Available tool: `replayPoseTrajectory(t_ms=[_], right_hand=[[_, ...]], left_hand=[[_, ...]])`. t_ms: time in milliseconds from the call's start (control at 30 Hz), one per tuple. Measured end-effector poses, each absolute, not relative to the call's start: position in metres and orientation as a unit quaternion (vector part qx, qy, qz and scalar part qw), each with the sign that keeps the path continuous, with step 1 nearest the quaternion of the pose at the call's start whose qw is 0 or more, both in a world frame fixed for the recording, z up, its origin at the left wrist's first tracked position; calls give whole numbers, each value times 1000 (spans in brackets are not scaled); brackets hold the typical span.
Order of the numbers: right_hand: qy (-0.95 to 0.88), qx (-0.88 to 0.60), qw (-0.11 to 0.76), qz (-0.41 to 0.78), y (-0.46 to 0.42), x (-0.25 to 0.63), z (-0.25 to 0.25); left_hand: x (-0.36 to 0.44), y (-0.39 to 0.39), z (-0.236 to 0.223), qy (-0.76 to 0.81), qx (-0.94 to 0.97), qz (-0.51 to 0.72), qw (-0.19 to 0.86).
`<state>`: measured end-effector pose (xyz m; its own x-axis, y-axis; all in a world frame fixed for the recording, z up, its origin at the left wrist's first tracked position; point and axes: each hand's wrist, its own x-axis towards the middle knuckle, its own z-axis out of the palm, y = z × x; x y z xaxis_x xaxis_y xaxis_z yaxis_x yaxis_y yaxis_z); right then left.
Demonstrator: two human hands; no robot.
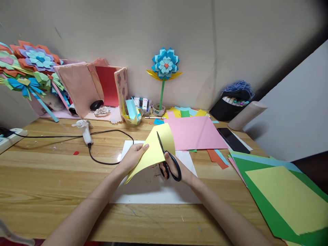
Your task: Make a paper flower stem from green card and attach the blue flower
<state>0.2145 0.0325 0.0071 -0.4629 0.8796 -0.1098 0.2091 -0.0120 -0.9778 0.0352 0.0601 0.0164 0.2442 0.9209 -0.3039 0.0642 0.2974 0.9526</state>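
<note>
My left hand (133,156) grips a sheet of yellow paper (152,145) by its left side, thumb on top. The sheet is curved and held above a white sheet (153,191) on the table. In my right hand (180,171) is a pair of black-handled scissors (176,169), thumb and fingers through the loops. One dark blade lies over the yellow paper, pointing up and away from me; the other blade is hidden beneath the paper.
A pink sheet (197,133) and paper scraps lie beyond my hands. A hot glue gun (86,132) with its cord sits left. Right are a phone (234,140) and stacked green paper (261,198). At the back stands a blue paper flower (165,64).
</note>
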Motion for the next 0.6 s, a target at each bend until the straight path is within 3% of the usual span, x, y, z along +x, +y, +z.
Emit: replayPoseTrajectory(t_ms=[467, 600], right_hand=[[-609, -435, 309, 587, 31, 215, -4], [-646, -419, 273, 577, 26, 210, 2]], left_hand=[[27, 64, 18, 459, 500, 338, 652], [28, 68, 16, 484, 510, 414, 578]])
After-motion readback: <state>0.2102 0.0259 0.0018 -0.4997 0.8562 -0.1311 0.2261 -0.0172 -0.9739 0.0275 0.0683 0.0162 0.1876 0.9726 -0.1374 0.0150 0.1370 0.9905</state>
